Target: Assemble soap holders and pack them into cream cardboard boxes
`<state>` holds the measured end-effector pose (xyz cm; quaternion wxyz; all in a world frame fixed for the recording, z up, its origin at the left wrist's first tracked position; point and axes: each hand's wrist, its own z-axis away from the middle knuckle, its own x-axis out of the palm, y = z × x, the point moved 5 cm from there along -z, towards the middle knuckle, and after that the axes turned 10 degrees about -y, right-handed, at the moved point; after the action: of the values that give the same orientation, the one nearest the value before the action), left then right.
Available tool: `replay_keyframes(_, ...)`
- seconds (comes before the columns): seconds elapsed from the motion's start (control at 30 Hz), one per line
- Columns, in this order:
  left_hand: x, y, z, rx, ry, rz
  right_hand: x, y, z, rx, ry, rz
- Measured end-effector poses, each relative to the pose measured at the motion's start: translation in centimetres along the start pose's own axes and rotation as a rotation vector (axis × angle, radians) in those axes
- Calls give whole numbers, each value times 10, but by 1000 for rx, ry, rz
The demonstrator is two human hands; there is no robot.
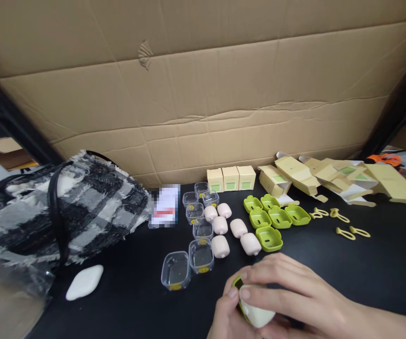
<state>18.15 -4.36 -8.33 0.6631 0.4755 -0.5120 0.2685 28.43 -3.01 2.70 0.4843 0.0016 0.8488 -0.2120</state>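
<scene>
At the bottom of the head view, both hands close around one small object. My left hand (224, 313) grips a green shell (238, 283) from the left. My right hand (295, 289) lies over it, its fingertips on a pale cream rounded case (259, 316) that sits against the shell; how far it is seated I cannot tell. Just beyond the hands stand several open green shells (269, 239), hollow side up. Left of them are several pale pink rounded cases (251, 244), then several clear plastic covers (176, 269) with yellow labels.
Small yellow boxes (230, 179) stand at the back, with opened, flattened boxes (296, 174) to their right. Yellow loop straps (345, 233) lie at the right. On the left are a checked bag (100, 207), a white rounded object (85, 282) and a blurred-out sheet or phone (166, 205).
</scene>
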Motion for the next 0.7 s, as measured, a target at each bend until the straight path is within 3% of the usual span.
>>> replay_keyframes(0.17,-6,-3,-4,-24,-40,23,6,1,5,-49,91,53)
replay_keyframes(0.37,-5,2,1,-20,37,-8,11,5,2,35,47,69)
replay_keyframes(0.57,3,5,7,-75,70,-105,5,-3,0,-43,23,153)
replay_keyframes(0.7,2,3,4,-63,14,-217,9,-4,4,22,12,165)
